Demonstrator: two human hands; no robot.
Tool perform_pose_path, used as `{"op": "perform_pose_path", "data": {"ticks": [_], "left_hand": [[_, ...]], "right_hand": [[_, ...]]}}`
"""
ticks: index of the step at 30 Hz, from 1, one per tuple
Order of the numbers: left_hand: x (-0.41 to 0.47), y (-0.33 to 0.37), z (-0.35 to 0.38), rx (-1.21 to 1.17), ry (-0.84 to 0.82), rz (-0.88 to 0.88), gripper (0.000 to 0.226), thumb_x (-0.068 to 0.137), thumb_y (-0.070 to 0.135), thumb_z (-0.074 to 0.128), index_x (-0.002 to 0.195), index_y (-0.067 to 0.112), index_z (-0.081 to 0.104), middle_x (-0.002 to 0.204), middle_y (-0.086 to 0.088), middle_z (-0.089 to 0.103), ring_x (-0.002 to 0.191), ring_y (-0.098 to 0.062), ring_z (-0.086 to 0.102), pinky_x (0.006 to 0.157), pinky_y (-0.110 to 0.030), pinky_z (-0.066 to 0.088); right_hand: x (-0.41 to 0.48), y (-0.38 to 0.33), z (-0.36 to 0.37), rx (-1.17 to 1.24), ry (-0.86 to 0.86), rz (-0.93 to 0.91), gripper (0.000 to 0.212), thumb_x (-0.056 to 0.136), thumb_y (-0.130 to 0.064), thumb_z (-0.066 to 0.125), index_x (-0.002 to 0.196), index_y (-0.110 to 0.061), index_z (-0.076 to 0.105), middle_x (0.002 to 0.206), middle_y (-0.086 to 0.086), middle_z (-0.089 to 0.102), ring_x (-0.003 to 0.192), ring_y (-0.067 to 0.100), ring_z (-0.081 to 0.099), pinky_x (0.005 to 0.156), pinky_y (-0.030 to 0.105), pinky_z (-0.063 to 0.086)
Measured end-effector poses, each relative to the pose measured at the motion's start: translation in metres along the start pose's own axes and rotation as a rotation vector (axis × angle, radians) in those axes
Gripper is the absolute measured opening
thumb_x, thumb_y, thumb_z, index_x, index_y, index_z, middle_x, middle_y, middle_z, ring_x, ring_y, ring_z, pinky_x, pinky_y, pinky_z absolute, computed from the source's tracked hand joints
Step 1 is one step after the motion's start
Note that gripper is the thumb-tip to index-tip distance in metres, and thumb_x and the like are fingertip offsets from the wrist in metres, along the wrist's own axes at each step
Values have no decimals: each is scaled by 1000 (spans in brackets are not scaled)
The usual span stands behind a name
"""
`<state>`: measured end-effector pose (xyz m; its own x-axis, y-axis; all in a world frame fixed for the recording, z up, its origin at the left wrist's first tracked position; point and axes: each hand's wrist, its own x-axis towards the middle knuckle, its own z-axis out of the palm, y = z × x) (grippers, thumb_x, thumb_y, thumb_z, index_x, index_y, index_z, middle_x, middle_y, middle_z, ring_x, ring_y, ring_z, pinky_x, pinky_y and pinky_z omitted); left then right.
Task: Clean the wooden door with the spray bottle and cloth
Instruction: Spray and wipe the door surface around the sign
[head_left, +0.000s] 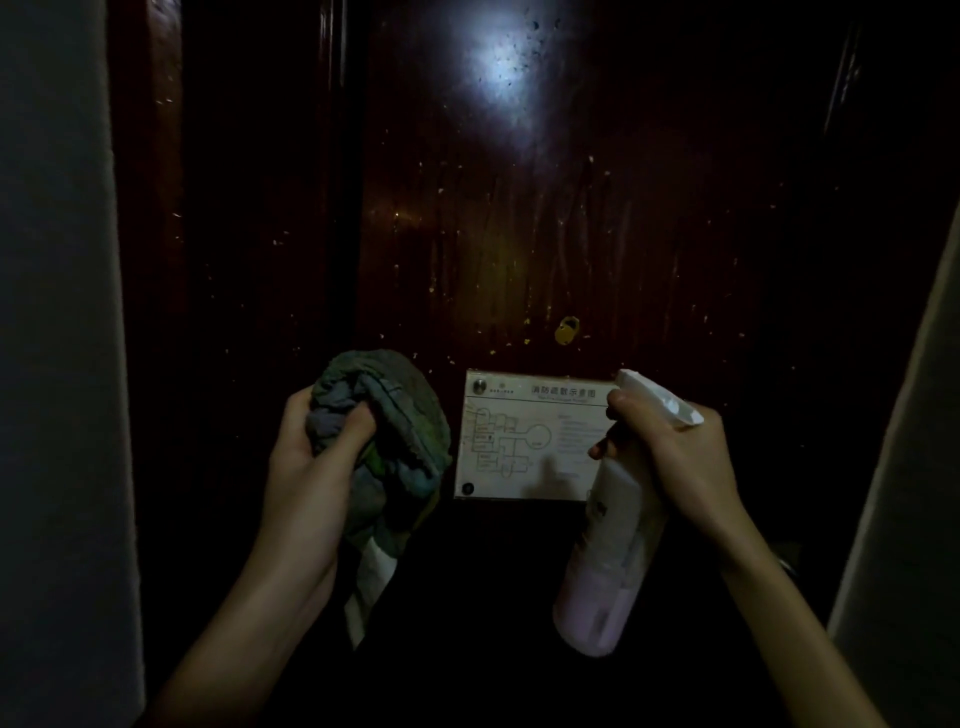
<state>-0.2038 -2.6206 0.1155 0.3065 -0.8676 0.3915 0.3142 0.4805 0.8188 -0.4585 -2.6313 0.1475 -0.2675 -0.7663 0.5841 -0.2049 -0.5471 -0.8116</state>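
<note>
The wooden door (519, 234) fills the dim view, dark red-brown and glossy, with a bright patch of reflected light near its top edge and pale specks and droplets scattered over its surface. A small yellowish fitting (567, 330) sits at the door's middle, and just below it a white framed sign (524, 441) with a floor-plan drawing and printed text is fixed flat to the door.

The left hand (311, 462) is closed around a bunched grey-green cloth (384, 426), held up in front of the door to the left of the sign; a pale end of the cloth hangs down below the fist. Whether the cloth touches the door cannot be told.

The right hand (675, 457) is wrapped around the neck of the spray bottle (613, 545), 1 finger curled at the trigger. The bottle is pale pink with a white nozzle pointing up and left, overlapping the sign's right edge.

Pale walls (57, 312) flank the door on both sides.
</note>
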Motion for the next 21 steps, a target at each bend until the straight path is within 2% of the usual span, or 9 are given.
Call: {"op": "perform_pose_path", "data": {"ticks": [2,5,9,11,14,18,21], "left_hand": [[0,1,0,4,3,6,30,99,23,60,129,29,59,117,0,71,105,-19,71,81,-37,56],[1,2,1,11,-6,3,30,100,23,59,129,30,59,118,-1,71,106,-21,70,85,-41,57],[2,3,-1,17,-12,19,31,99,23,60,129,30,59,119,-1,71,108,-22,70,89,-43,57],[2,4,-1,11,-20,19,32,99,24,59,130,31,58,119,-1,71,108,-21,70,87,-42,57],[4,4,-1,2,-20,20,30,99,23,59,129,32,59,117,0,71,106,-20,70,81,-38,57],[5,3,-2,-3,-17,16,29,100,23,58,126,33,59,117,0,71,106,-20,70,80,-37,56],[8,3,-3,0,-17,15,31,100,24,58,129,33,58,119,-1,70,107,-21,70,80,-38,55]], "right_hand": [[1,0,1,3,-5,-7,16,94,-15,64,101,-2,71,69,20,72,70,33,73,72,37,58],[4,0,5,2,5,-5,11,93,-14,65,94,-5,71,65,14,73,61,26,73,64,31,58],[5,5,6,-8,-6,-7,20,93,-17,65,110,-7,69,71,11,75,63,24,74,63,26,58],[4,5,5,-2,-24,-18,17,93,-17,64,99,-3,71,70,14,74,64,25,73,62,28,56],[6,5,6,-17,-30,-3,20,93,-17,64,80,-4,71,66,18,72,65,30,73,67,38,57],[8,9,10,-77,-17,5,23,93,-15,64,81,4,67,66,22,70,61,31,72,58,33,55],[9,13,11,-101,-31,0,23,93,-17,66,77,-1,69,67,16,73,64,30,73,64,38,57]]}}
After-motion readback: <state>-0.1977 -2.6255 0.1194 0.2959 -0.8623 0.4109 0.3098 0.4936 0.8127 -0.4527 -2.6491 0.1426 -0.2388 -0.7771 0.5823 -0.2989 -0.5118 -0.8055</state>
